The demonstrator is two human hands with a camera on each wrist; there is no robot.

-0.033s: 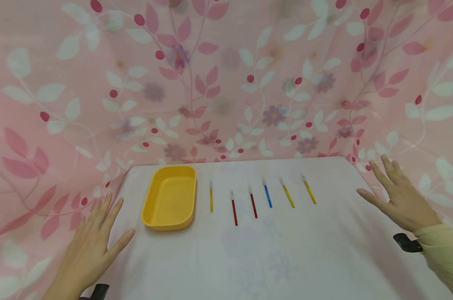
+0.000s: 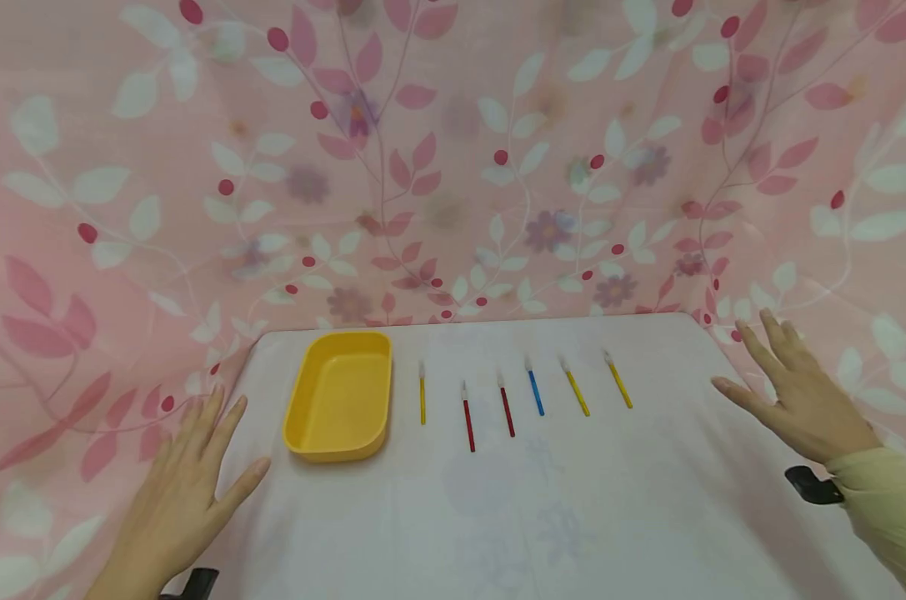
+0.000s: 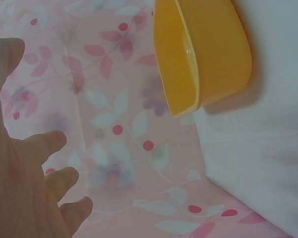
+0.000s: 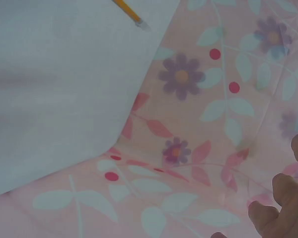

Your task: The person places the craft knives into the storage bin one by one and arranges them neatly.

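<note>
A yellow rectangular tray (image 2: 337, 450) stands on the left part of the white table. To its right lie slim, paintbrush-like sticks with pale tips, spread in a loose row. Three are yellow: one nearest the tray (image 2: 422, 400), one further right (image 2: 577, 392) and one at the row's right end (image 2: 620, 383). Between them are two red ones (image 2: 469, 425) (image 2: 507, 411) and a blue one (image 2: 536, 392). My left hand (image 2: 186, 483), fingers spread, hovers left of the tray and holds nothing. Over the table's right side my right hand (image 2: 805, 396) is likewise spread and bare.
The white table (image 2: 543, 517) has rounded far corners. Pink floral cloth (image 2: 453, 167) hangs behind it and along both sides. Each wrist carries a black strap piece, one at the left wrist (image 2: 197, 583) and one at the right wrist (image 2: 814, 486).
</note>
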